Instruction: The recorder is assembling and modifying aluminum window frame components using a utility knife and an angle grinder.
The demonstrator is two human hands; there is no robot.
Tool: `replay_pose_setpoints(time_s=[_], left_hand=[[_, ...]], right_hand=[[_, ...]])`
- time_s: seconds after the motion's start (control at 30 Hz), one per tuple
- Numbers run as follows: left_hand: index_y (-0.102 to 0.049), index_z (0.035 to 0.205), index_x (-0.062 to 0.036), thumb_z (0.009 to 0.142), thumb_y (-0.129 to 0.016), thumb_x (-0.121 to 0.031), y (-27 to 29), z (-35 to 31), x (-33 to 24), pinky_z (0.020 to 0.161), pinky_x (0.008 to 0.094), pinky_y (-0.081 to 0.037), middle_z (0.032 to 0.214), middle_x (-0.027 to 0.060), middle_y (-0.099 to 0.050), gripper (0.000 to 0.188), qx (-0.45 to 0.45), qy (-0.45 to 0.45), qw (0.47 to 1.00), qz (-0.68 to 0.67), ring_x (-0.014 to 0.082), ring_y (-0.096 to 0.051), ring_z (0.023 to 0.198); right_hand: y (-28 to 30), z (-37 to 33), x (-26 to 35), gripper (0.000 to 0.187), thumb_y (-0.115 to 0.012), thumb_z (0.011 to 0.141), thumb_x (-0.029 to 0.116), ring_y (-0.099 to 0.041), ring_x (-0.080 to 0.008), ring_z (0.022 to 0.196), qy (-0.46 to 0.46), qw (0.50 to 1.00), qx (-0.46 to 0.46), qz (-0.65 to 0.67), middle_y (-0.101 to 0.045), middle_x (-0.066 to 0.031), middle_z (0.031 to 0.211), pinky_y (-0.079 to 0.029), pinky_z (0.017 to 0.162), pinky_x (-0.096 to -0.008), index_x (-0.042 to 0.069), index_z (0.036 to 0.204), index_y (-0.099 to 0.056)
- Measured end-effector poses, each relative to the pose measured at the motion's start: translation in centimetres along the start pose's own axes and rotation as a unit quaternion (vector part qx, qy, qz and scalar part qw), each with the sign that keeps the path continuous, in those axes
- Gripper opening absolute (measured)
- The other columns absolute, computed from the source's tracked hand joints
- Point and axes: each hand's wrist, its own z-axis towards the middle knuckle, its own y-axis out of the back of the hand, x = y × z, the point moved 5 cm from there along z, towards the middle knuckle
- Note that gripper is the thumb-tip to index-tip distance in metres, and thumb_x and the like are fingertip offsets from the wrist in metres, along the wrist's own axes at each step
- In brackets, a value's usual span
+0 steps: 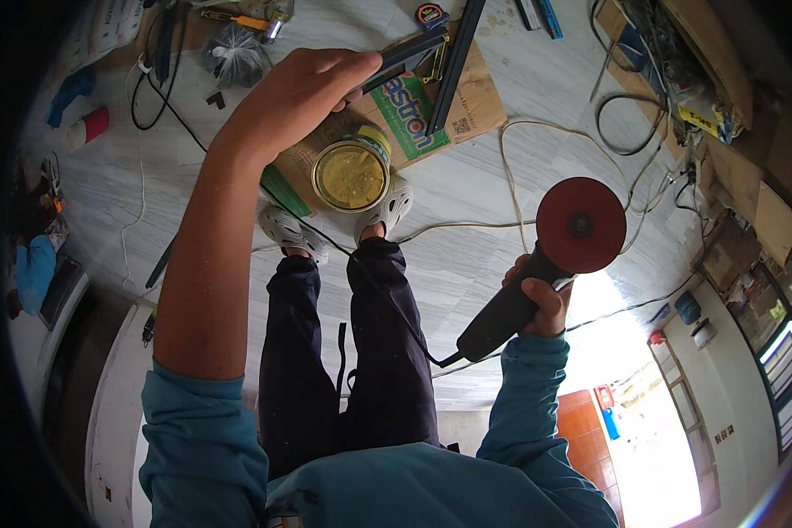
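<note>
My left hand [295, 99] is closed around a short dark bar [418, 46], its thumb lying along the top, above a flattened cardboard box [477, 99]. In my right hand [546, 306] is a black angle grinder [500, 324], its reddish-brown disc [597, 201] facing up, well apart from the bar. The grinder's cord runs from the handle's rear end past my legs. Whether the disc spins cannot be told. Near my left hand a round tin [350, 174] with a yellowish top stands by my shoes. A longer dark bar [456, 72] lies across the cardboard.
A tape measure [430, 15] and an orange-handled screwdriver [236, 18] lie at the far side, near a clear plastic bag [237, 58]. Pale cable [512, 167] crosses the tiled floor. Cartons [732, 180] line the right. A red-and-white cup [88, 128] lies left.
</note>
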Motion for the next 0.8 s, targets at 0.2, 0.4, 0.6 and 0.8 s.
replay_pose_setpoints(time_s=[0.2,0.4,0.6,0.8], left_hand=[[-0.060,0.127,0.0014,0.097,-0.055,-0.031,0.6,-2.5,1.7,0.089,0.0310,-0.046,0.098,0.0106,-0.069,0.045,0.005,-0.045,0.997,-0.055,0.0182,-0.064,0.091],[-0.060,0.128,0.0003,0.089,-0.066,-0.027,1.4,-6.7,3.2,0.085,0.0356,-0.050,0.105,0.0162,-0.071,0.048,-0.065,-0.017,0.990,0.124,0.0243,-0.069,0.094],[-0.071,0.099,-0.0071,0.087,-0.071,-0.032,1.9,-7.1,5.7,0.069,0.0420,-0.052,0.080,0.0152,-0.069,0.028,-0.090,0.012,0.968,0.235,0.0339,-0.068,0.076],[-0.071,0.090,-0.0091,0.088,-0.070,-0.031,1.7,-7.4,5.9,0.062,0.0439,-0.051,0.068,0.0121,-0.065,0.022,-0.157,-0.057,0.948,0.270,0.0338,-0.065,0.065]], right_hand=[[-2.0,0.2,1.3,0.064,-0.073,0.056,0.004,-0.063,-0.0241,0.067,0.014,0.999,0.013,-0.031,-0.062,-0.0125,0.082,-0.054,0.061,-0.0358,0.002,0.116,-0.052],[-5.5,0.8,5.6,0.066,-0.075,0.056,0.008,-0.064,-0.0244,0.071,0.067,0.987,0.064,-0.132,-0.062,-0.0139,0.085,-0.055,0.064,-0.0359,0.000,0.117,-0.052],[-10.6,1.8,11.0,0.067,-0.078,0.058,-0.001,-0.066,-0.0227,0.077,0.192,0.918,0.109,-0.330,-0.065,-0.0116,0.095,-0.056,0.067,-0.0361,0.001,0.120,-0.052],[-16.2,2.4,13.2,0.094,-0.077,0.057,0.004,-0.064,-0.0210,0.098,0.241,0.818,0.103,-0.511,-0.059,-0.0141,0.116,-0.055,0.083,-0.0331,0.005,0.141,-0.034]])
